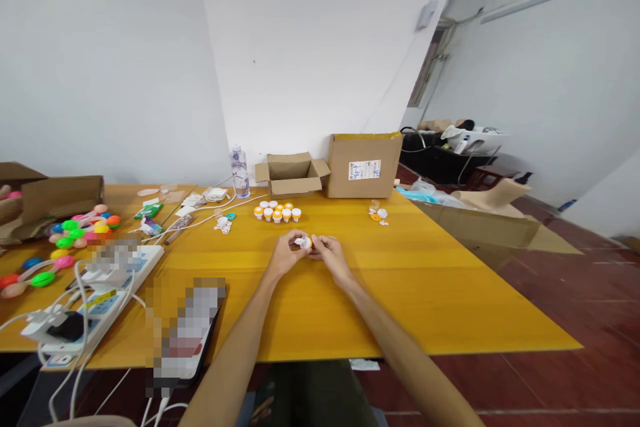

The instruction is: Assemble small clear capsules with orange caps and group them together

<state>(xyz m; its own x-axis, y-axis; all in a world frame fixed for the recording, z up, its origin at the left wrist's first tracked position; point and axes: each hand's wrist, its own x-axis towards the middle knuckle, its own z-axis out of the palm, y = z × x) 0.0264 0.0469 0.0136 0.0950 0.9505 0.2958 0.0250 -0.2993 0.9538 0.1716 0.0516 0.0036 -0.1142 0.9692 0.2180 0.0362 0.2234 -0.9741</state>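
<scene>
Above the middle of the table, both hands close on one small white-and-orange plastic piece (304, 242). My left hand (287, 255) pinches its white side. From the right, my right hand (331, 257) grips the orange edge, and the fingertips hide part of it. Just beyond the hands stands a cluster of several small white-and-orange capped pieces (277, 213). Loose white and teal parts (225, 223) lie to their left. Toward the table's right side is a small group of clear, white and orange parts (379, 215).
Behind are an open cardboard box (294, 177), a closed carton (365, 170) and a water bottle (240, 172). A phone (190, 333), power strips with cables (113, 293) and colourful ball toys (75, 233) occupy the left. The table edge (500, 270) drops away at right.
</scene>
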